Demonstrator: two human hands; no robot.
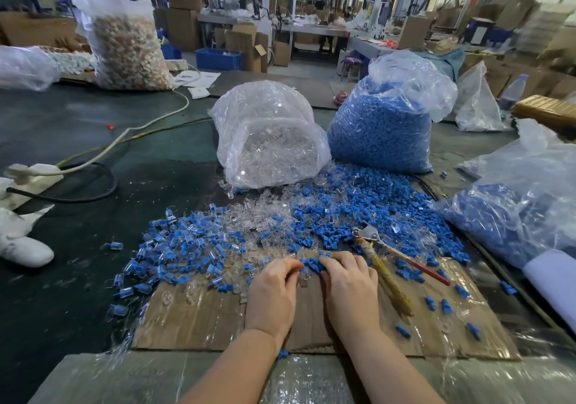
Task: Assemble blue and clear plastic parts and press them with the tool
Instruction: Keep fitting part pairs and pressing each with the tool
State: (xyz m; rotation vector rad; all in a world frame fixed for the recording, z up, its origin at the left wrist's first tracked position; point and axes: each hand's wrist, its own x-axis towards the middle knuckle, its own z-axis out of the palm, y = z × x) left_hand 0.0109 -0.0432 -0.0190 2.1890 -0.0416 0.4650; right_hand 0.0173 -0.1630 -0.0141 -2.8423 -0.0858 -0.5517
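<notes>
Both hands work close together over a sheet of cardboard (193,316) lying at the near edge of the surface (93,141). The left hand (274,294) has its fingers curled down, pinching at small parts at its fingertips; the right hand (350,285) is likewise curled, its fingers gripping a cluster of blue parts (313,265) between the two hands. What exactly the left fingers pinch is too small to tell.

Just beside the right hand lies the pressing tool (389,263), a plier-like thing with a metal head, one red handle and one handle wrapped in yellowish cord, resting on the cardboard. Loose clear parts (258,216) and more blue ones spread across the middle of the surface. Behind them stand a bag of clear parts (268,135) and a bag of blue parts (386,123). Assembled pieces (174,244) lie heaped toward the left of the cardboard.
</notes>
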